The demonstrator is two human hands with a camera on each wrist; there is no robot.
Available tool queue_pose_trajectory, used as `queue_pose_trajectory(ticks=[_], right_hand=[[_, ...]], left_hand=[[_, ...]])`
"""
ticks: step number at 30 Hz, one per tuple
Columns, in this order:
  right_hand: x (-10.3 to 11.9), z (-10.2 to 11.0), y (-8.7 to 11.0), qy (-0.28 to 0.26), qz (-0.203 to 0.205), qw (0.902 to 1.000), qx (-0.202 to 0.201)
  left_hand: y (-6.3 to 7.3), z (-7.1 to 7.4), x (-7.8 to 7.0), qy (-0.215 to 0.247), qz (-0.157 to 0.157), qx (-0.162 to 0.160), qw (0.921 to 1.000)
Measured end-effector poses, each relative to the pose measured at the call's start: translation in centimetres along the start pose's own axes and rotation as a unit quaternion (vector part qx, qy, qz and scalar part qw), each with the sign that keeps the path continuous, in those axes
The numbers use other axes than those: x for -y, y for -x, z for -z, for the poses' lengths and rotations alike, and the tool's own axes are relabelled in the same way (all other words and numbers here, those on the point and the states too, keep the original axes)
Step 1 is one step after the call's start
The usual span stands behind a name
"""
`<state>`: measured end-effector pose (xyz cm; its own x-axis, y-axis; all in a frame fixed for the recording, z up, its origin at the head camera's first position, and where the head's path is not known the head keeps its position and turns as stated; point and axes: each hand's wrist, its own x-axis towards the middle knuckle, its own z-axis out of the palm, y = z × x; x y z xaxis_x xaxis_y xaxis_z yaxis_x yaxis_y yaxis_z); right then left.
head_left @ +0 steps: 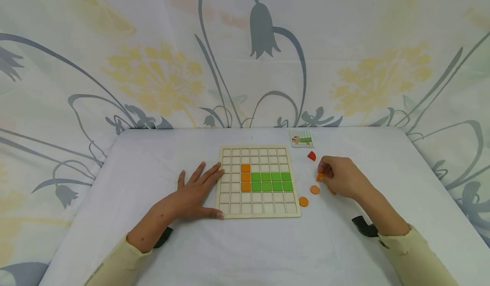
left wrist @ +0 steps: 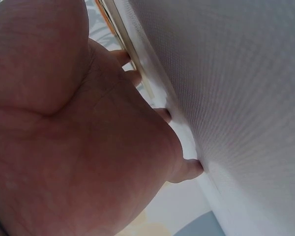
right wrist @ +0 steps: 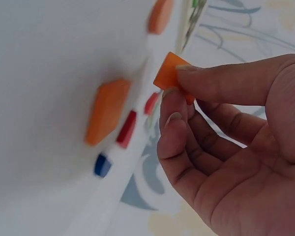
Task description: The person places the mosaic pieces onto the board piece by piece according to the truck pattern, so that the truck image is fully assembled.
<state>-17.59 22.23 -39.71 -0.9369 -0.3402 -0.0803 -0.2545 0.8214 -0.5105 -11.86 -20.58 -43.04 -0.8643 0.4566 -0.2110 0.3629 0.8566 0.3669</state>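
A wooden grid board [head_left: 258, 216] holds a column of orange squares [head_left: 246, 177] and two rows of green squares [head_left: 271, 182]. Against its left edge my left hand [head_left: 191, 197] lies with spread fingers, some fingertips and the thumb touching the rim. My right hand [head_left: 344, 177], right of the board, pinches an orange tile [right wrist: 167, 71] between thumb and fingertips, above the cloth. Below it in the right wrist view lies another orange piece [right wrist: 108, 113]. Two orange discs [head_left: 314, 189] lie between the board and the right hand.
A small picture card [head_left: 301, 138] lies beyond the board's right corner, with a red wedge [head_left: 311, 155] nearer me. The right wrist view also shows a dark red piece [right wrist: 127, 129] and a blue piece [right wrist: 102, 165]. A patterned cloth [head_left: 245, 65] rises behind the table.
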Motion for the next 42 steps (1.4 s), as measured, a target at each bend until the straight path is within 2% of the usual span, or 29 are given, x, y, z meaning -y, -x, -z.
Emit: queue_pose_trajectory(ticks=[9, 20, 26, 35, 42], right_hand=[[4.2, -1.0, -0.8, -0.037, 0.045, 0.9983, 0.005], [8.8, -4.4, -3.1, -0.075, 0.102, 0.9919, 0.01], [10.6, -6.5, -4.6, -0.096, 0.144, 0.9848, 0.016], [13.2, -8.9, -6.3, -0.111, 0.157, 0.9808, 0.03], [14.5, -9.7, -6.8, -0.124, 0.146, 0.9804, 0.047]], left_hand=[[0.1, -0.1, 0.0, 0.003, -0.003, -0.004, 1.0], [0.1, -0.2, 0.1, 0.004, -0.004, -0.002, 1.0], [0.1, -0.2, 0.1, 0.005, -0.002, -0.001, 1.0], [0.1, -0.1, 0.1, -0.004, -0.004, -0.008, 1.0], [-0.1, -0.1, 0.1, -0.009, -0.011, -0.021, 0.9997]])
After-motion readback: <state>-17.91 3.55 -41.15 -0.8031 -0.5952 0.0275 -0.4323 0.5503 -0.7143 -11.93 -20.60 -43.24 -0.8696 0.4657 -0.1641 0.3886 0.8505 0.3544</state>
